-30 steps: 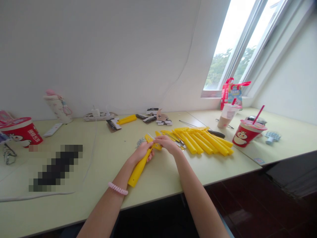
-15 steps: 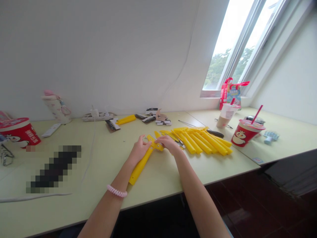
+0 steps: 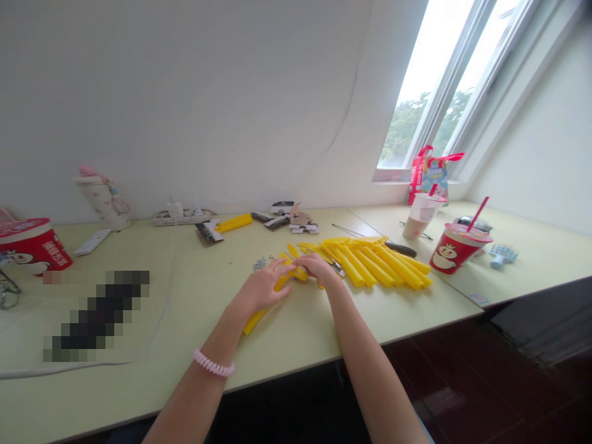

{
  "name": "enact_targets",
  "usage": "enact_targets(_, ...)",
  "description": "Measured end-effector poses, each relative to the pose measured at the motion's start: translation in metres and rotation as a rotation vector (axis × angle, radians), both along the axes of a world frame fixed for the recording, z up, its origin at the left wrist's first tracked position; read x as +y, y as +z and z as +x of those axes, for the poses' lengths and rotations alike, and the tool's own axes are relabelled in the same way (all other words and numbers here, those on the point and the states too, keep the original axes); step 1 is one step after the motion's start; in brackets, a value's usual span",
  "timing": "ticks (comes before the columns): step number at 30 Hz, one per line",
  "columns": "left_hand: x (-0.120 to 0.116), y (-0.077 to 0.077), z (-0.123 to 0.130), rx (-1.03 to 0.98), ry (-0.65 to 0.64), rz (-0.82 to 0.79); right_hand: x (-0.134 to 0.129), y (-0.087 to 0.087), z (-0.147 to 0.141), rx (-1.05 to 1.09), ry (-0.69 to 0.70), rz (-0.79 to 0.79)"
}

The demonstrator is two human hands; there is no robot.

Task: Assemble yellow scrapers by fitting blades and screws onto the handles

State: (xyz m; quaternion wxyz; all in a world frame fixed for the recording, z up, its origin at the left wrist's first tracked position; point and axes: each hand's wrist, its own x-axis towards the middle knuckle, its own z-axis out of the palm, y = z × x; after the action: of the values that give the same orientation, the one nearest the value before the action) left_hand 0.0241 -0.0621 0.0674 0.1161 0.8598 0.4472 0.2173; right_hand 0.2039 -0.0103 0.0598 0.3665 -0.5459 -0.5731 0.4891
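Left hand (image 3: 259,291) curved over a yellow plastic box cutter (image 3: 254,321), fingers (image 3: 277,269) slightly spread and lying across the cutter's upper part, the long handle running out under the palm toward the near table edge. Right hand (image 3: 316,269) just past the left fingertips, fingers (image 3: 309,262) pressed together and bent down onto the cutter's upper end — thumb hidden behind the hand, so no telling whether anything is pinched. Cutter held across both hands, its lower end close to the pale green table (image 3: 370,314).

Just beyond the right fingertips, a dense fan of yellow cutter handles (image 3: 379,266), a few metal blades (image 3: 337,267) among them. Just beyond the left fingertips, a small heap of metal screws (image 3: 259,264). Around the left wrist, below the fingers, a pink coil bracelet (image 3: 213,364).

Far past the fingers, against the wall, a power strip (image 3: 178,217) and short yellow pieces (image 3: 234,223). Well to the right of the right fingers, a red cup with a pink straw (image 3: 456,248) and a plastic cup of milk tea (image 3: 419,217). Well to the left of the left fingers, a red tub (image 3: 30,244).
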Motion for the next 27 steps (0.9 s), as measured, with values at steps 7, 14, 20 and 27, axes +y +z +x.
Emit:
enact_targets(7,-0.003,0.003,0.002,0.068,0.021,-0.026,-0.004,0.005,-0.002,-0.021,-0.019,-0.022)
enact_targets(14,-0.003,0.000,0.005,0.074,0.035,-0.011,-0.005,0.005,-0.003,-0.034,-0.068,0.022)
enact_targets(20,-0.005,-0.004,0.012,0.091,0.101,0.010,-0.005,0.007,-0.004,-0.044,-0.095,0.015)
enact_targets(27,-0.004,-0.004,0.013,0.076,0.126,0.049,-0.001,0.005,-0.005,0.057,-0.028,0.092)
